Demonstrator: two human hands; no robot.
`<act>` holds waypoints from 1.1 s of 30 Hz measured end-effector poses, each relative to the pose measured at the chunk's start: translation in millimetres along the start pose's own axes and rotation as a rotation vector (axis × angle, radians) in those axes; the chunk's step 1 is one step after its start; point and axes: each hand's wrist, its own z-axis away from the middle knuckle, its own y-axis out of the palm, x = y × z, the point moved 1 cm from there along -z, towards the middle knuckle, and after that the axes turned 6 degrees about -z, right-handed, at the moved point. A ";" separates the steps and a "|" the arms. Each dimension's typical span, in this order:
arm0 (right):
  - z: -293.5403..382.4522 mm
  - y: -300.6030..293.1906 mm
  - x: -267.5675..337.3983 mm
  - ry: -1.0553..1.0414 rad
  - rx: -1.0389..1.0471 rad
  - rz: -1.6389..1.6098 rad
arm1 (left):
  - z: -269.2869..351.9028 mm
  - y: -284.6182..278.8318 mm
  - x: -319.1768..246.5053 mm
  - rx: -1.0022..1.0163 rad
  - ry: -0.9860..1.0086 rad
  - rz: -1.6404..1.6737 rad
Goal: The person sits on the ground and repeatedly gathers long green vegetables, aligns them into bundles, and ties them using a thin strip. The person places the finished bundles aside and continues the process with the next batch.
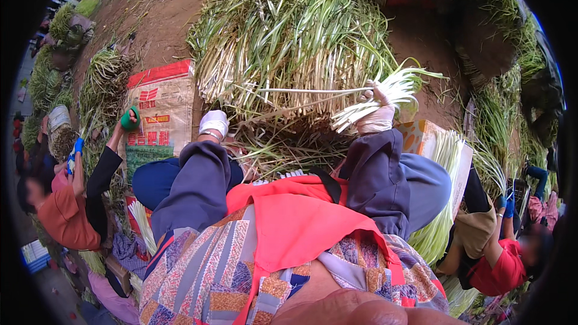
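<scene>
My right hand (375,115), in a pale glove, is closed on a bunch of white-stemmed leafy stalks (399,88), their cut ends pointing lower left. One long pale stalk (316,91) runs from this hand leftward across the heap. My left hand (214,124), also in a white glove, is near the heap's lower left corner; whether its fingers hold anything cannot be told. In front of me lies a large heap of green leafy stalks (293,40) with pale stems and brown roots towards me. Loose stalks and peelings (289,146) lie between my hands and my apron.
A printed woven sack (160,104) lies at the left. At the right stands a cardboard box (413,135) beside long pale cleaned stalks (445,167). Co-workers sit at the left (67,221) and right (501,257), among more stalk heaps on bare earth.
</scene>
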 end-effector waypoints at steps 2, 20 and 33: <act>-0.7 0.9 -0.8 -0.043 0.012 0.061 | -6.7 -1.3 -2.2 0.164 0.070 -0.040; 7.3 16.0 -2.0 -0.077 -0.056 0.047 | 1.7 -35.6 -59.0 0.432 0.334 1.332; -9.8 -10.9 -31.3 0.119 -0.111 0.031 | 47.8 -25.4 -114.8 0.478 0.480 1.578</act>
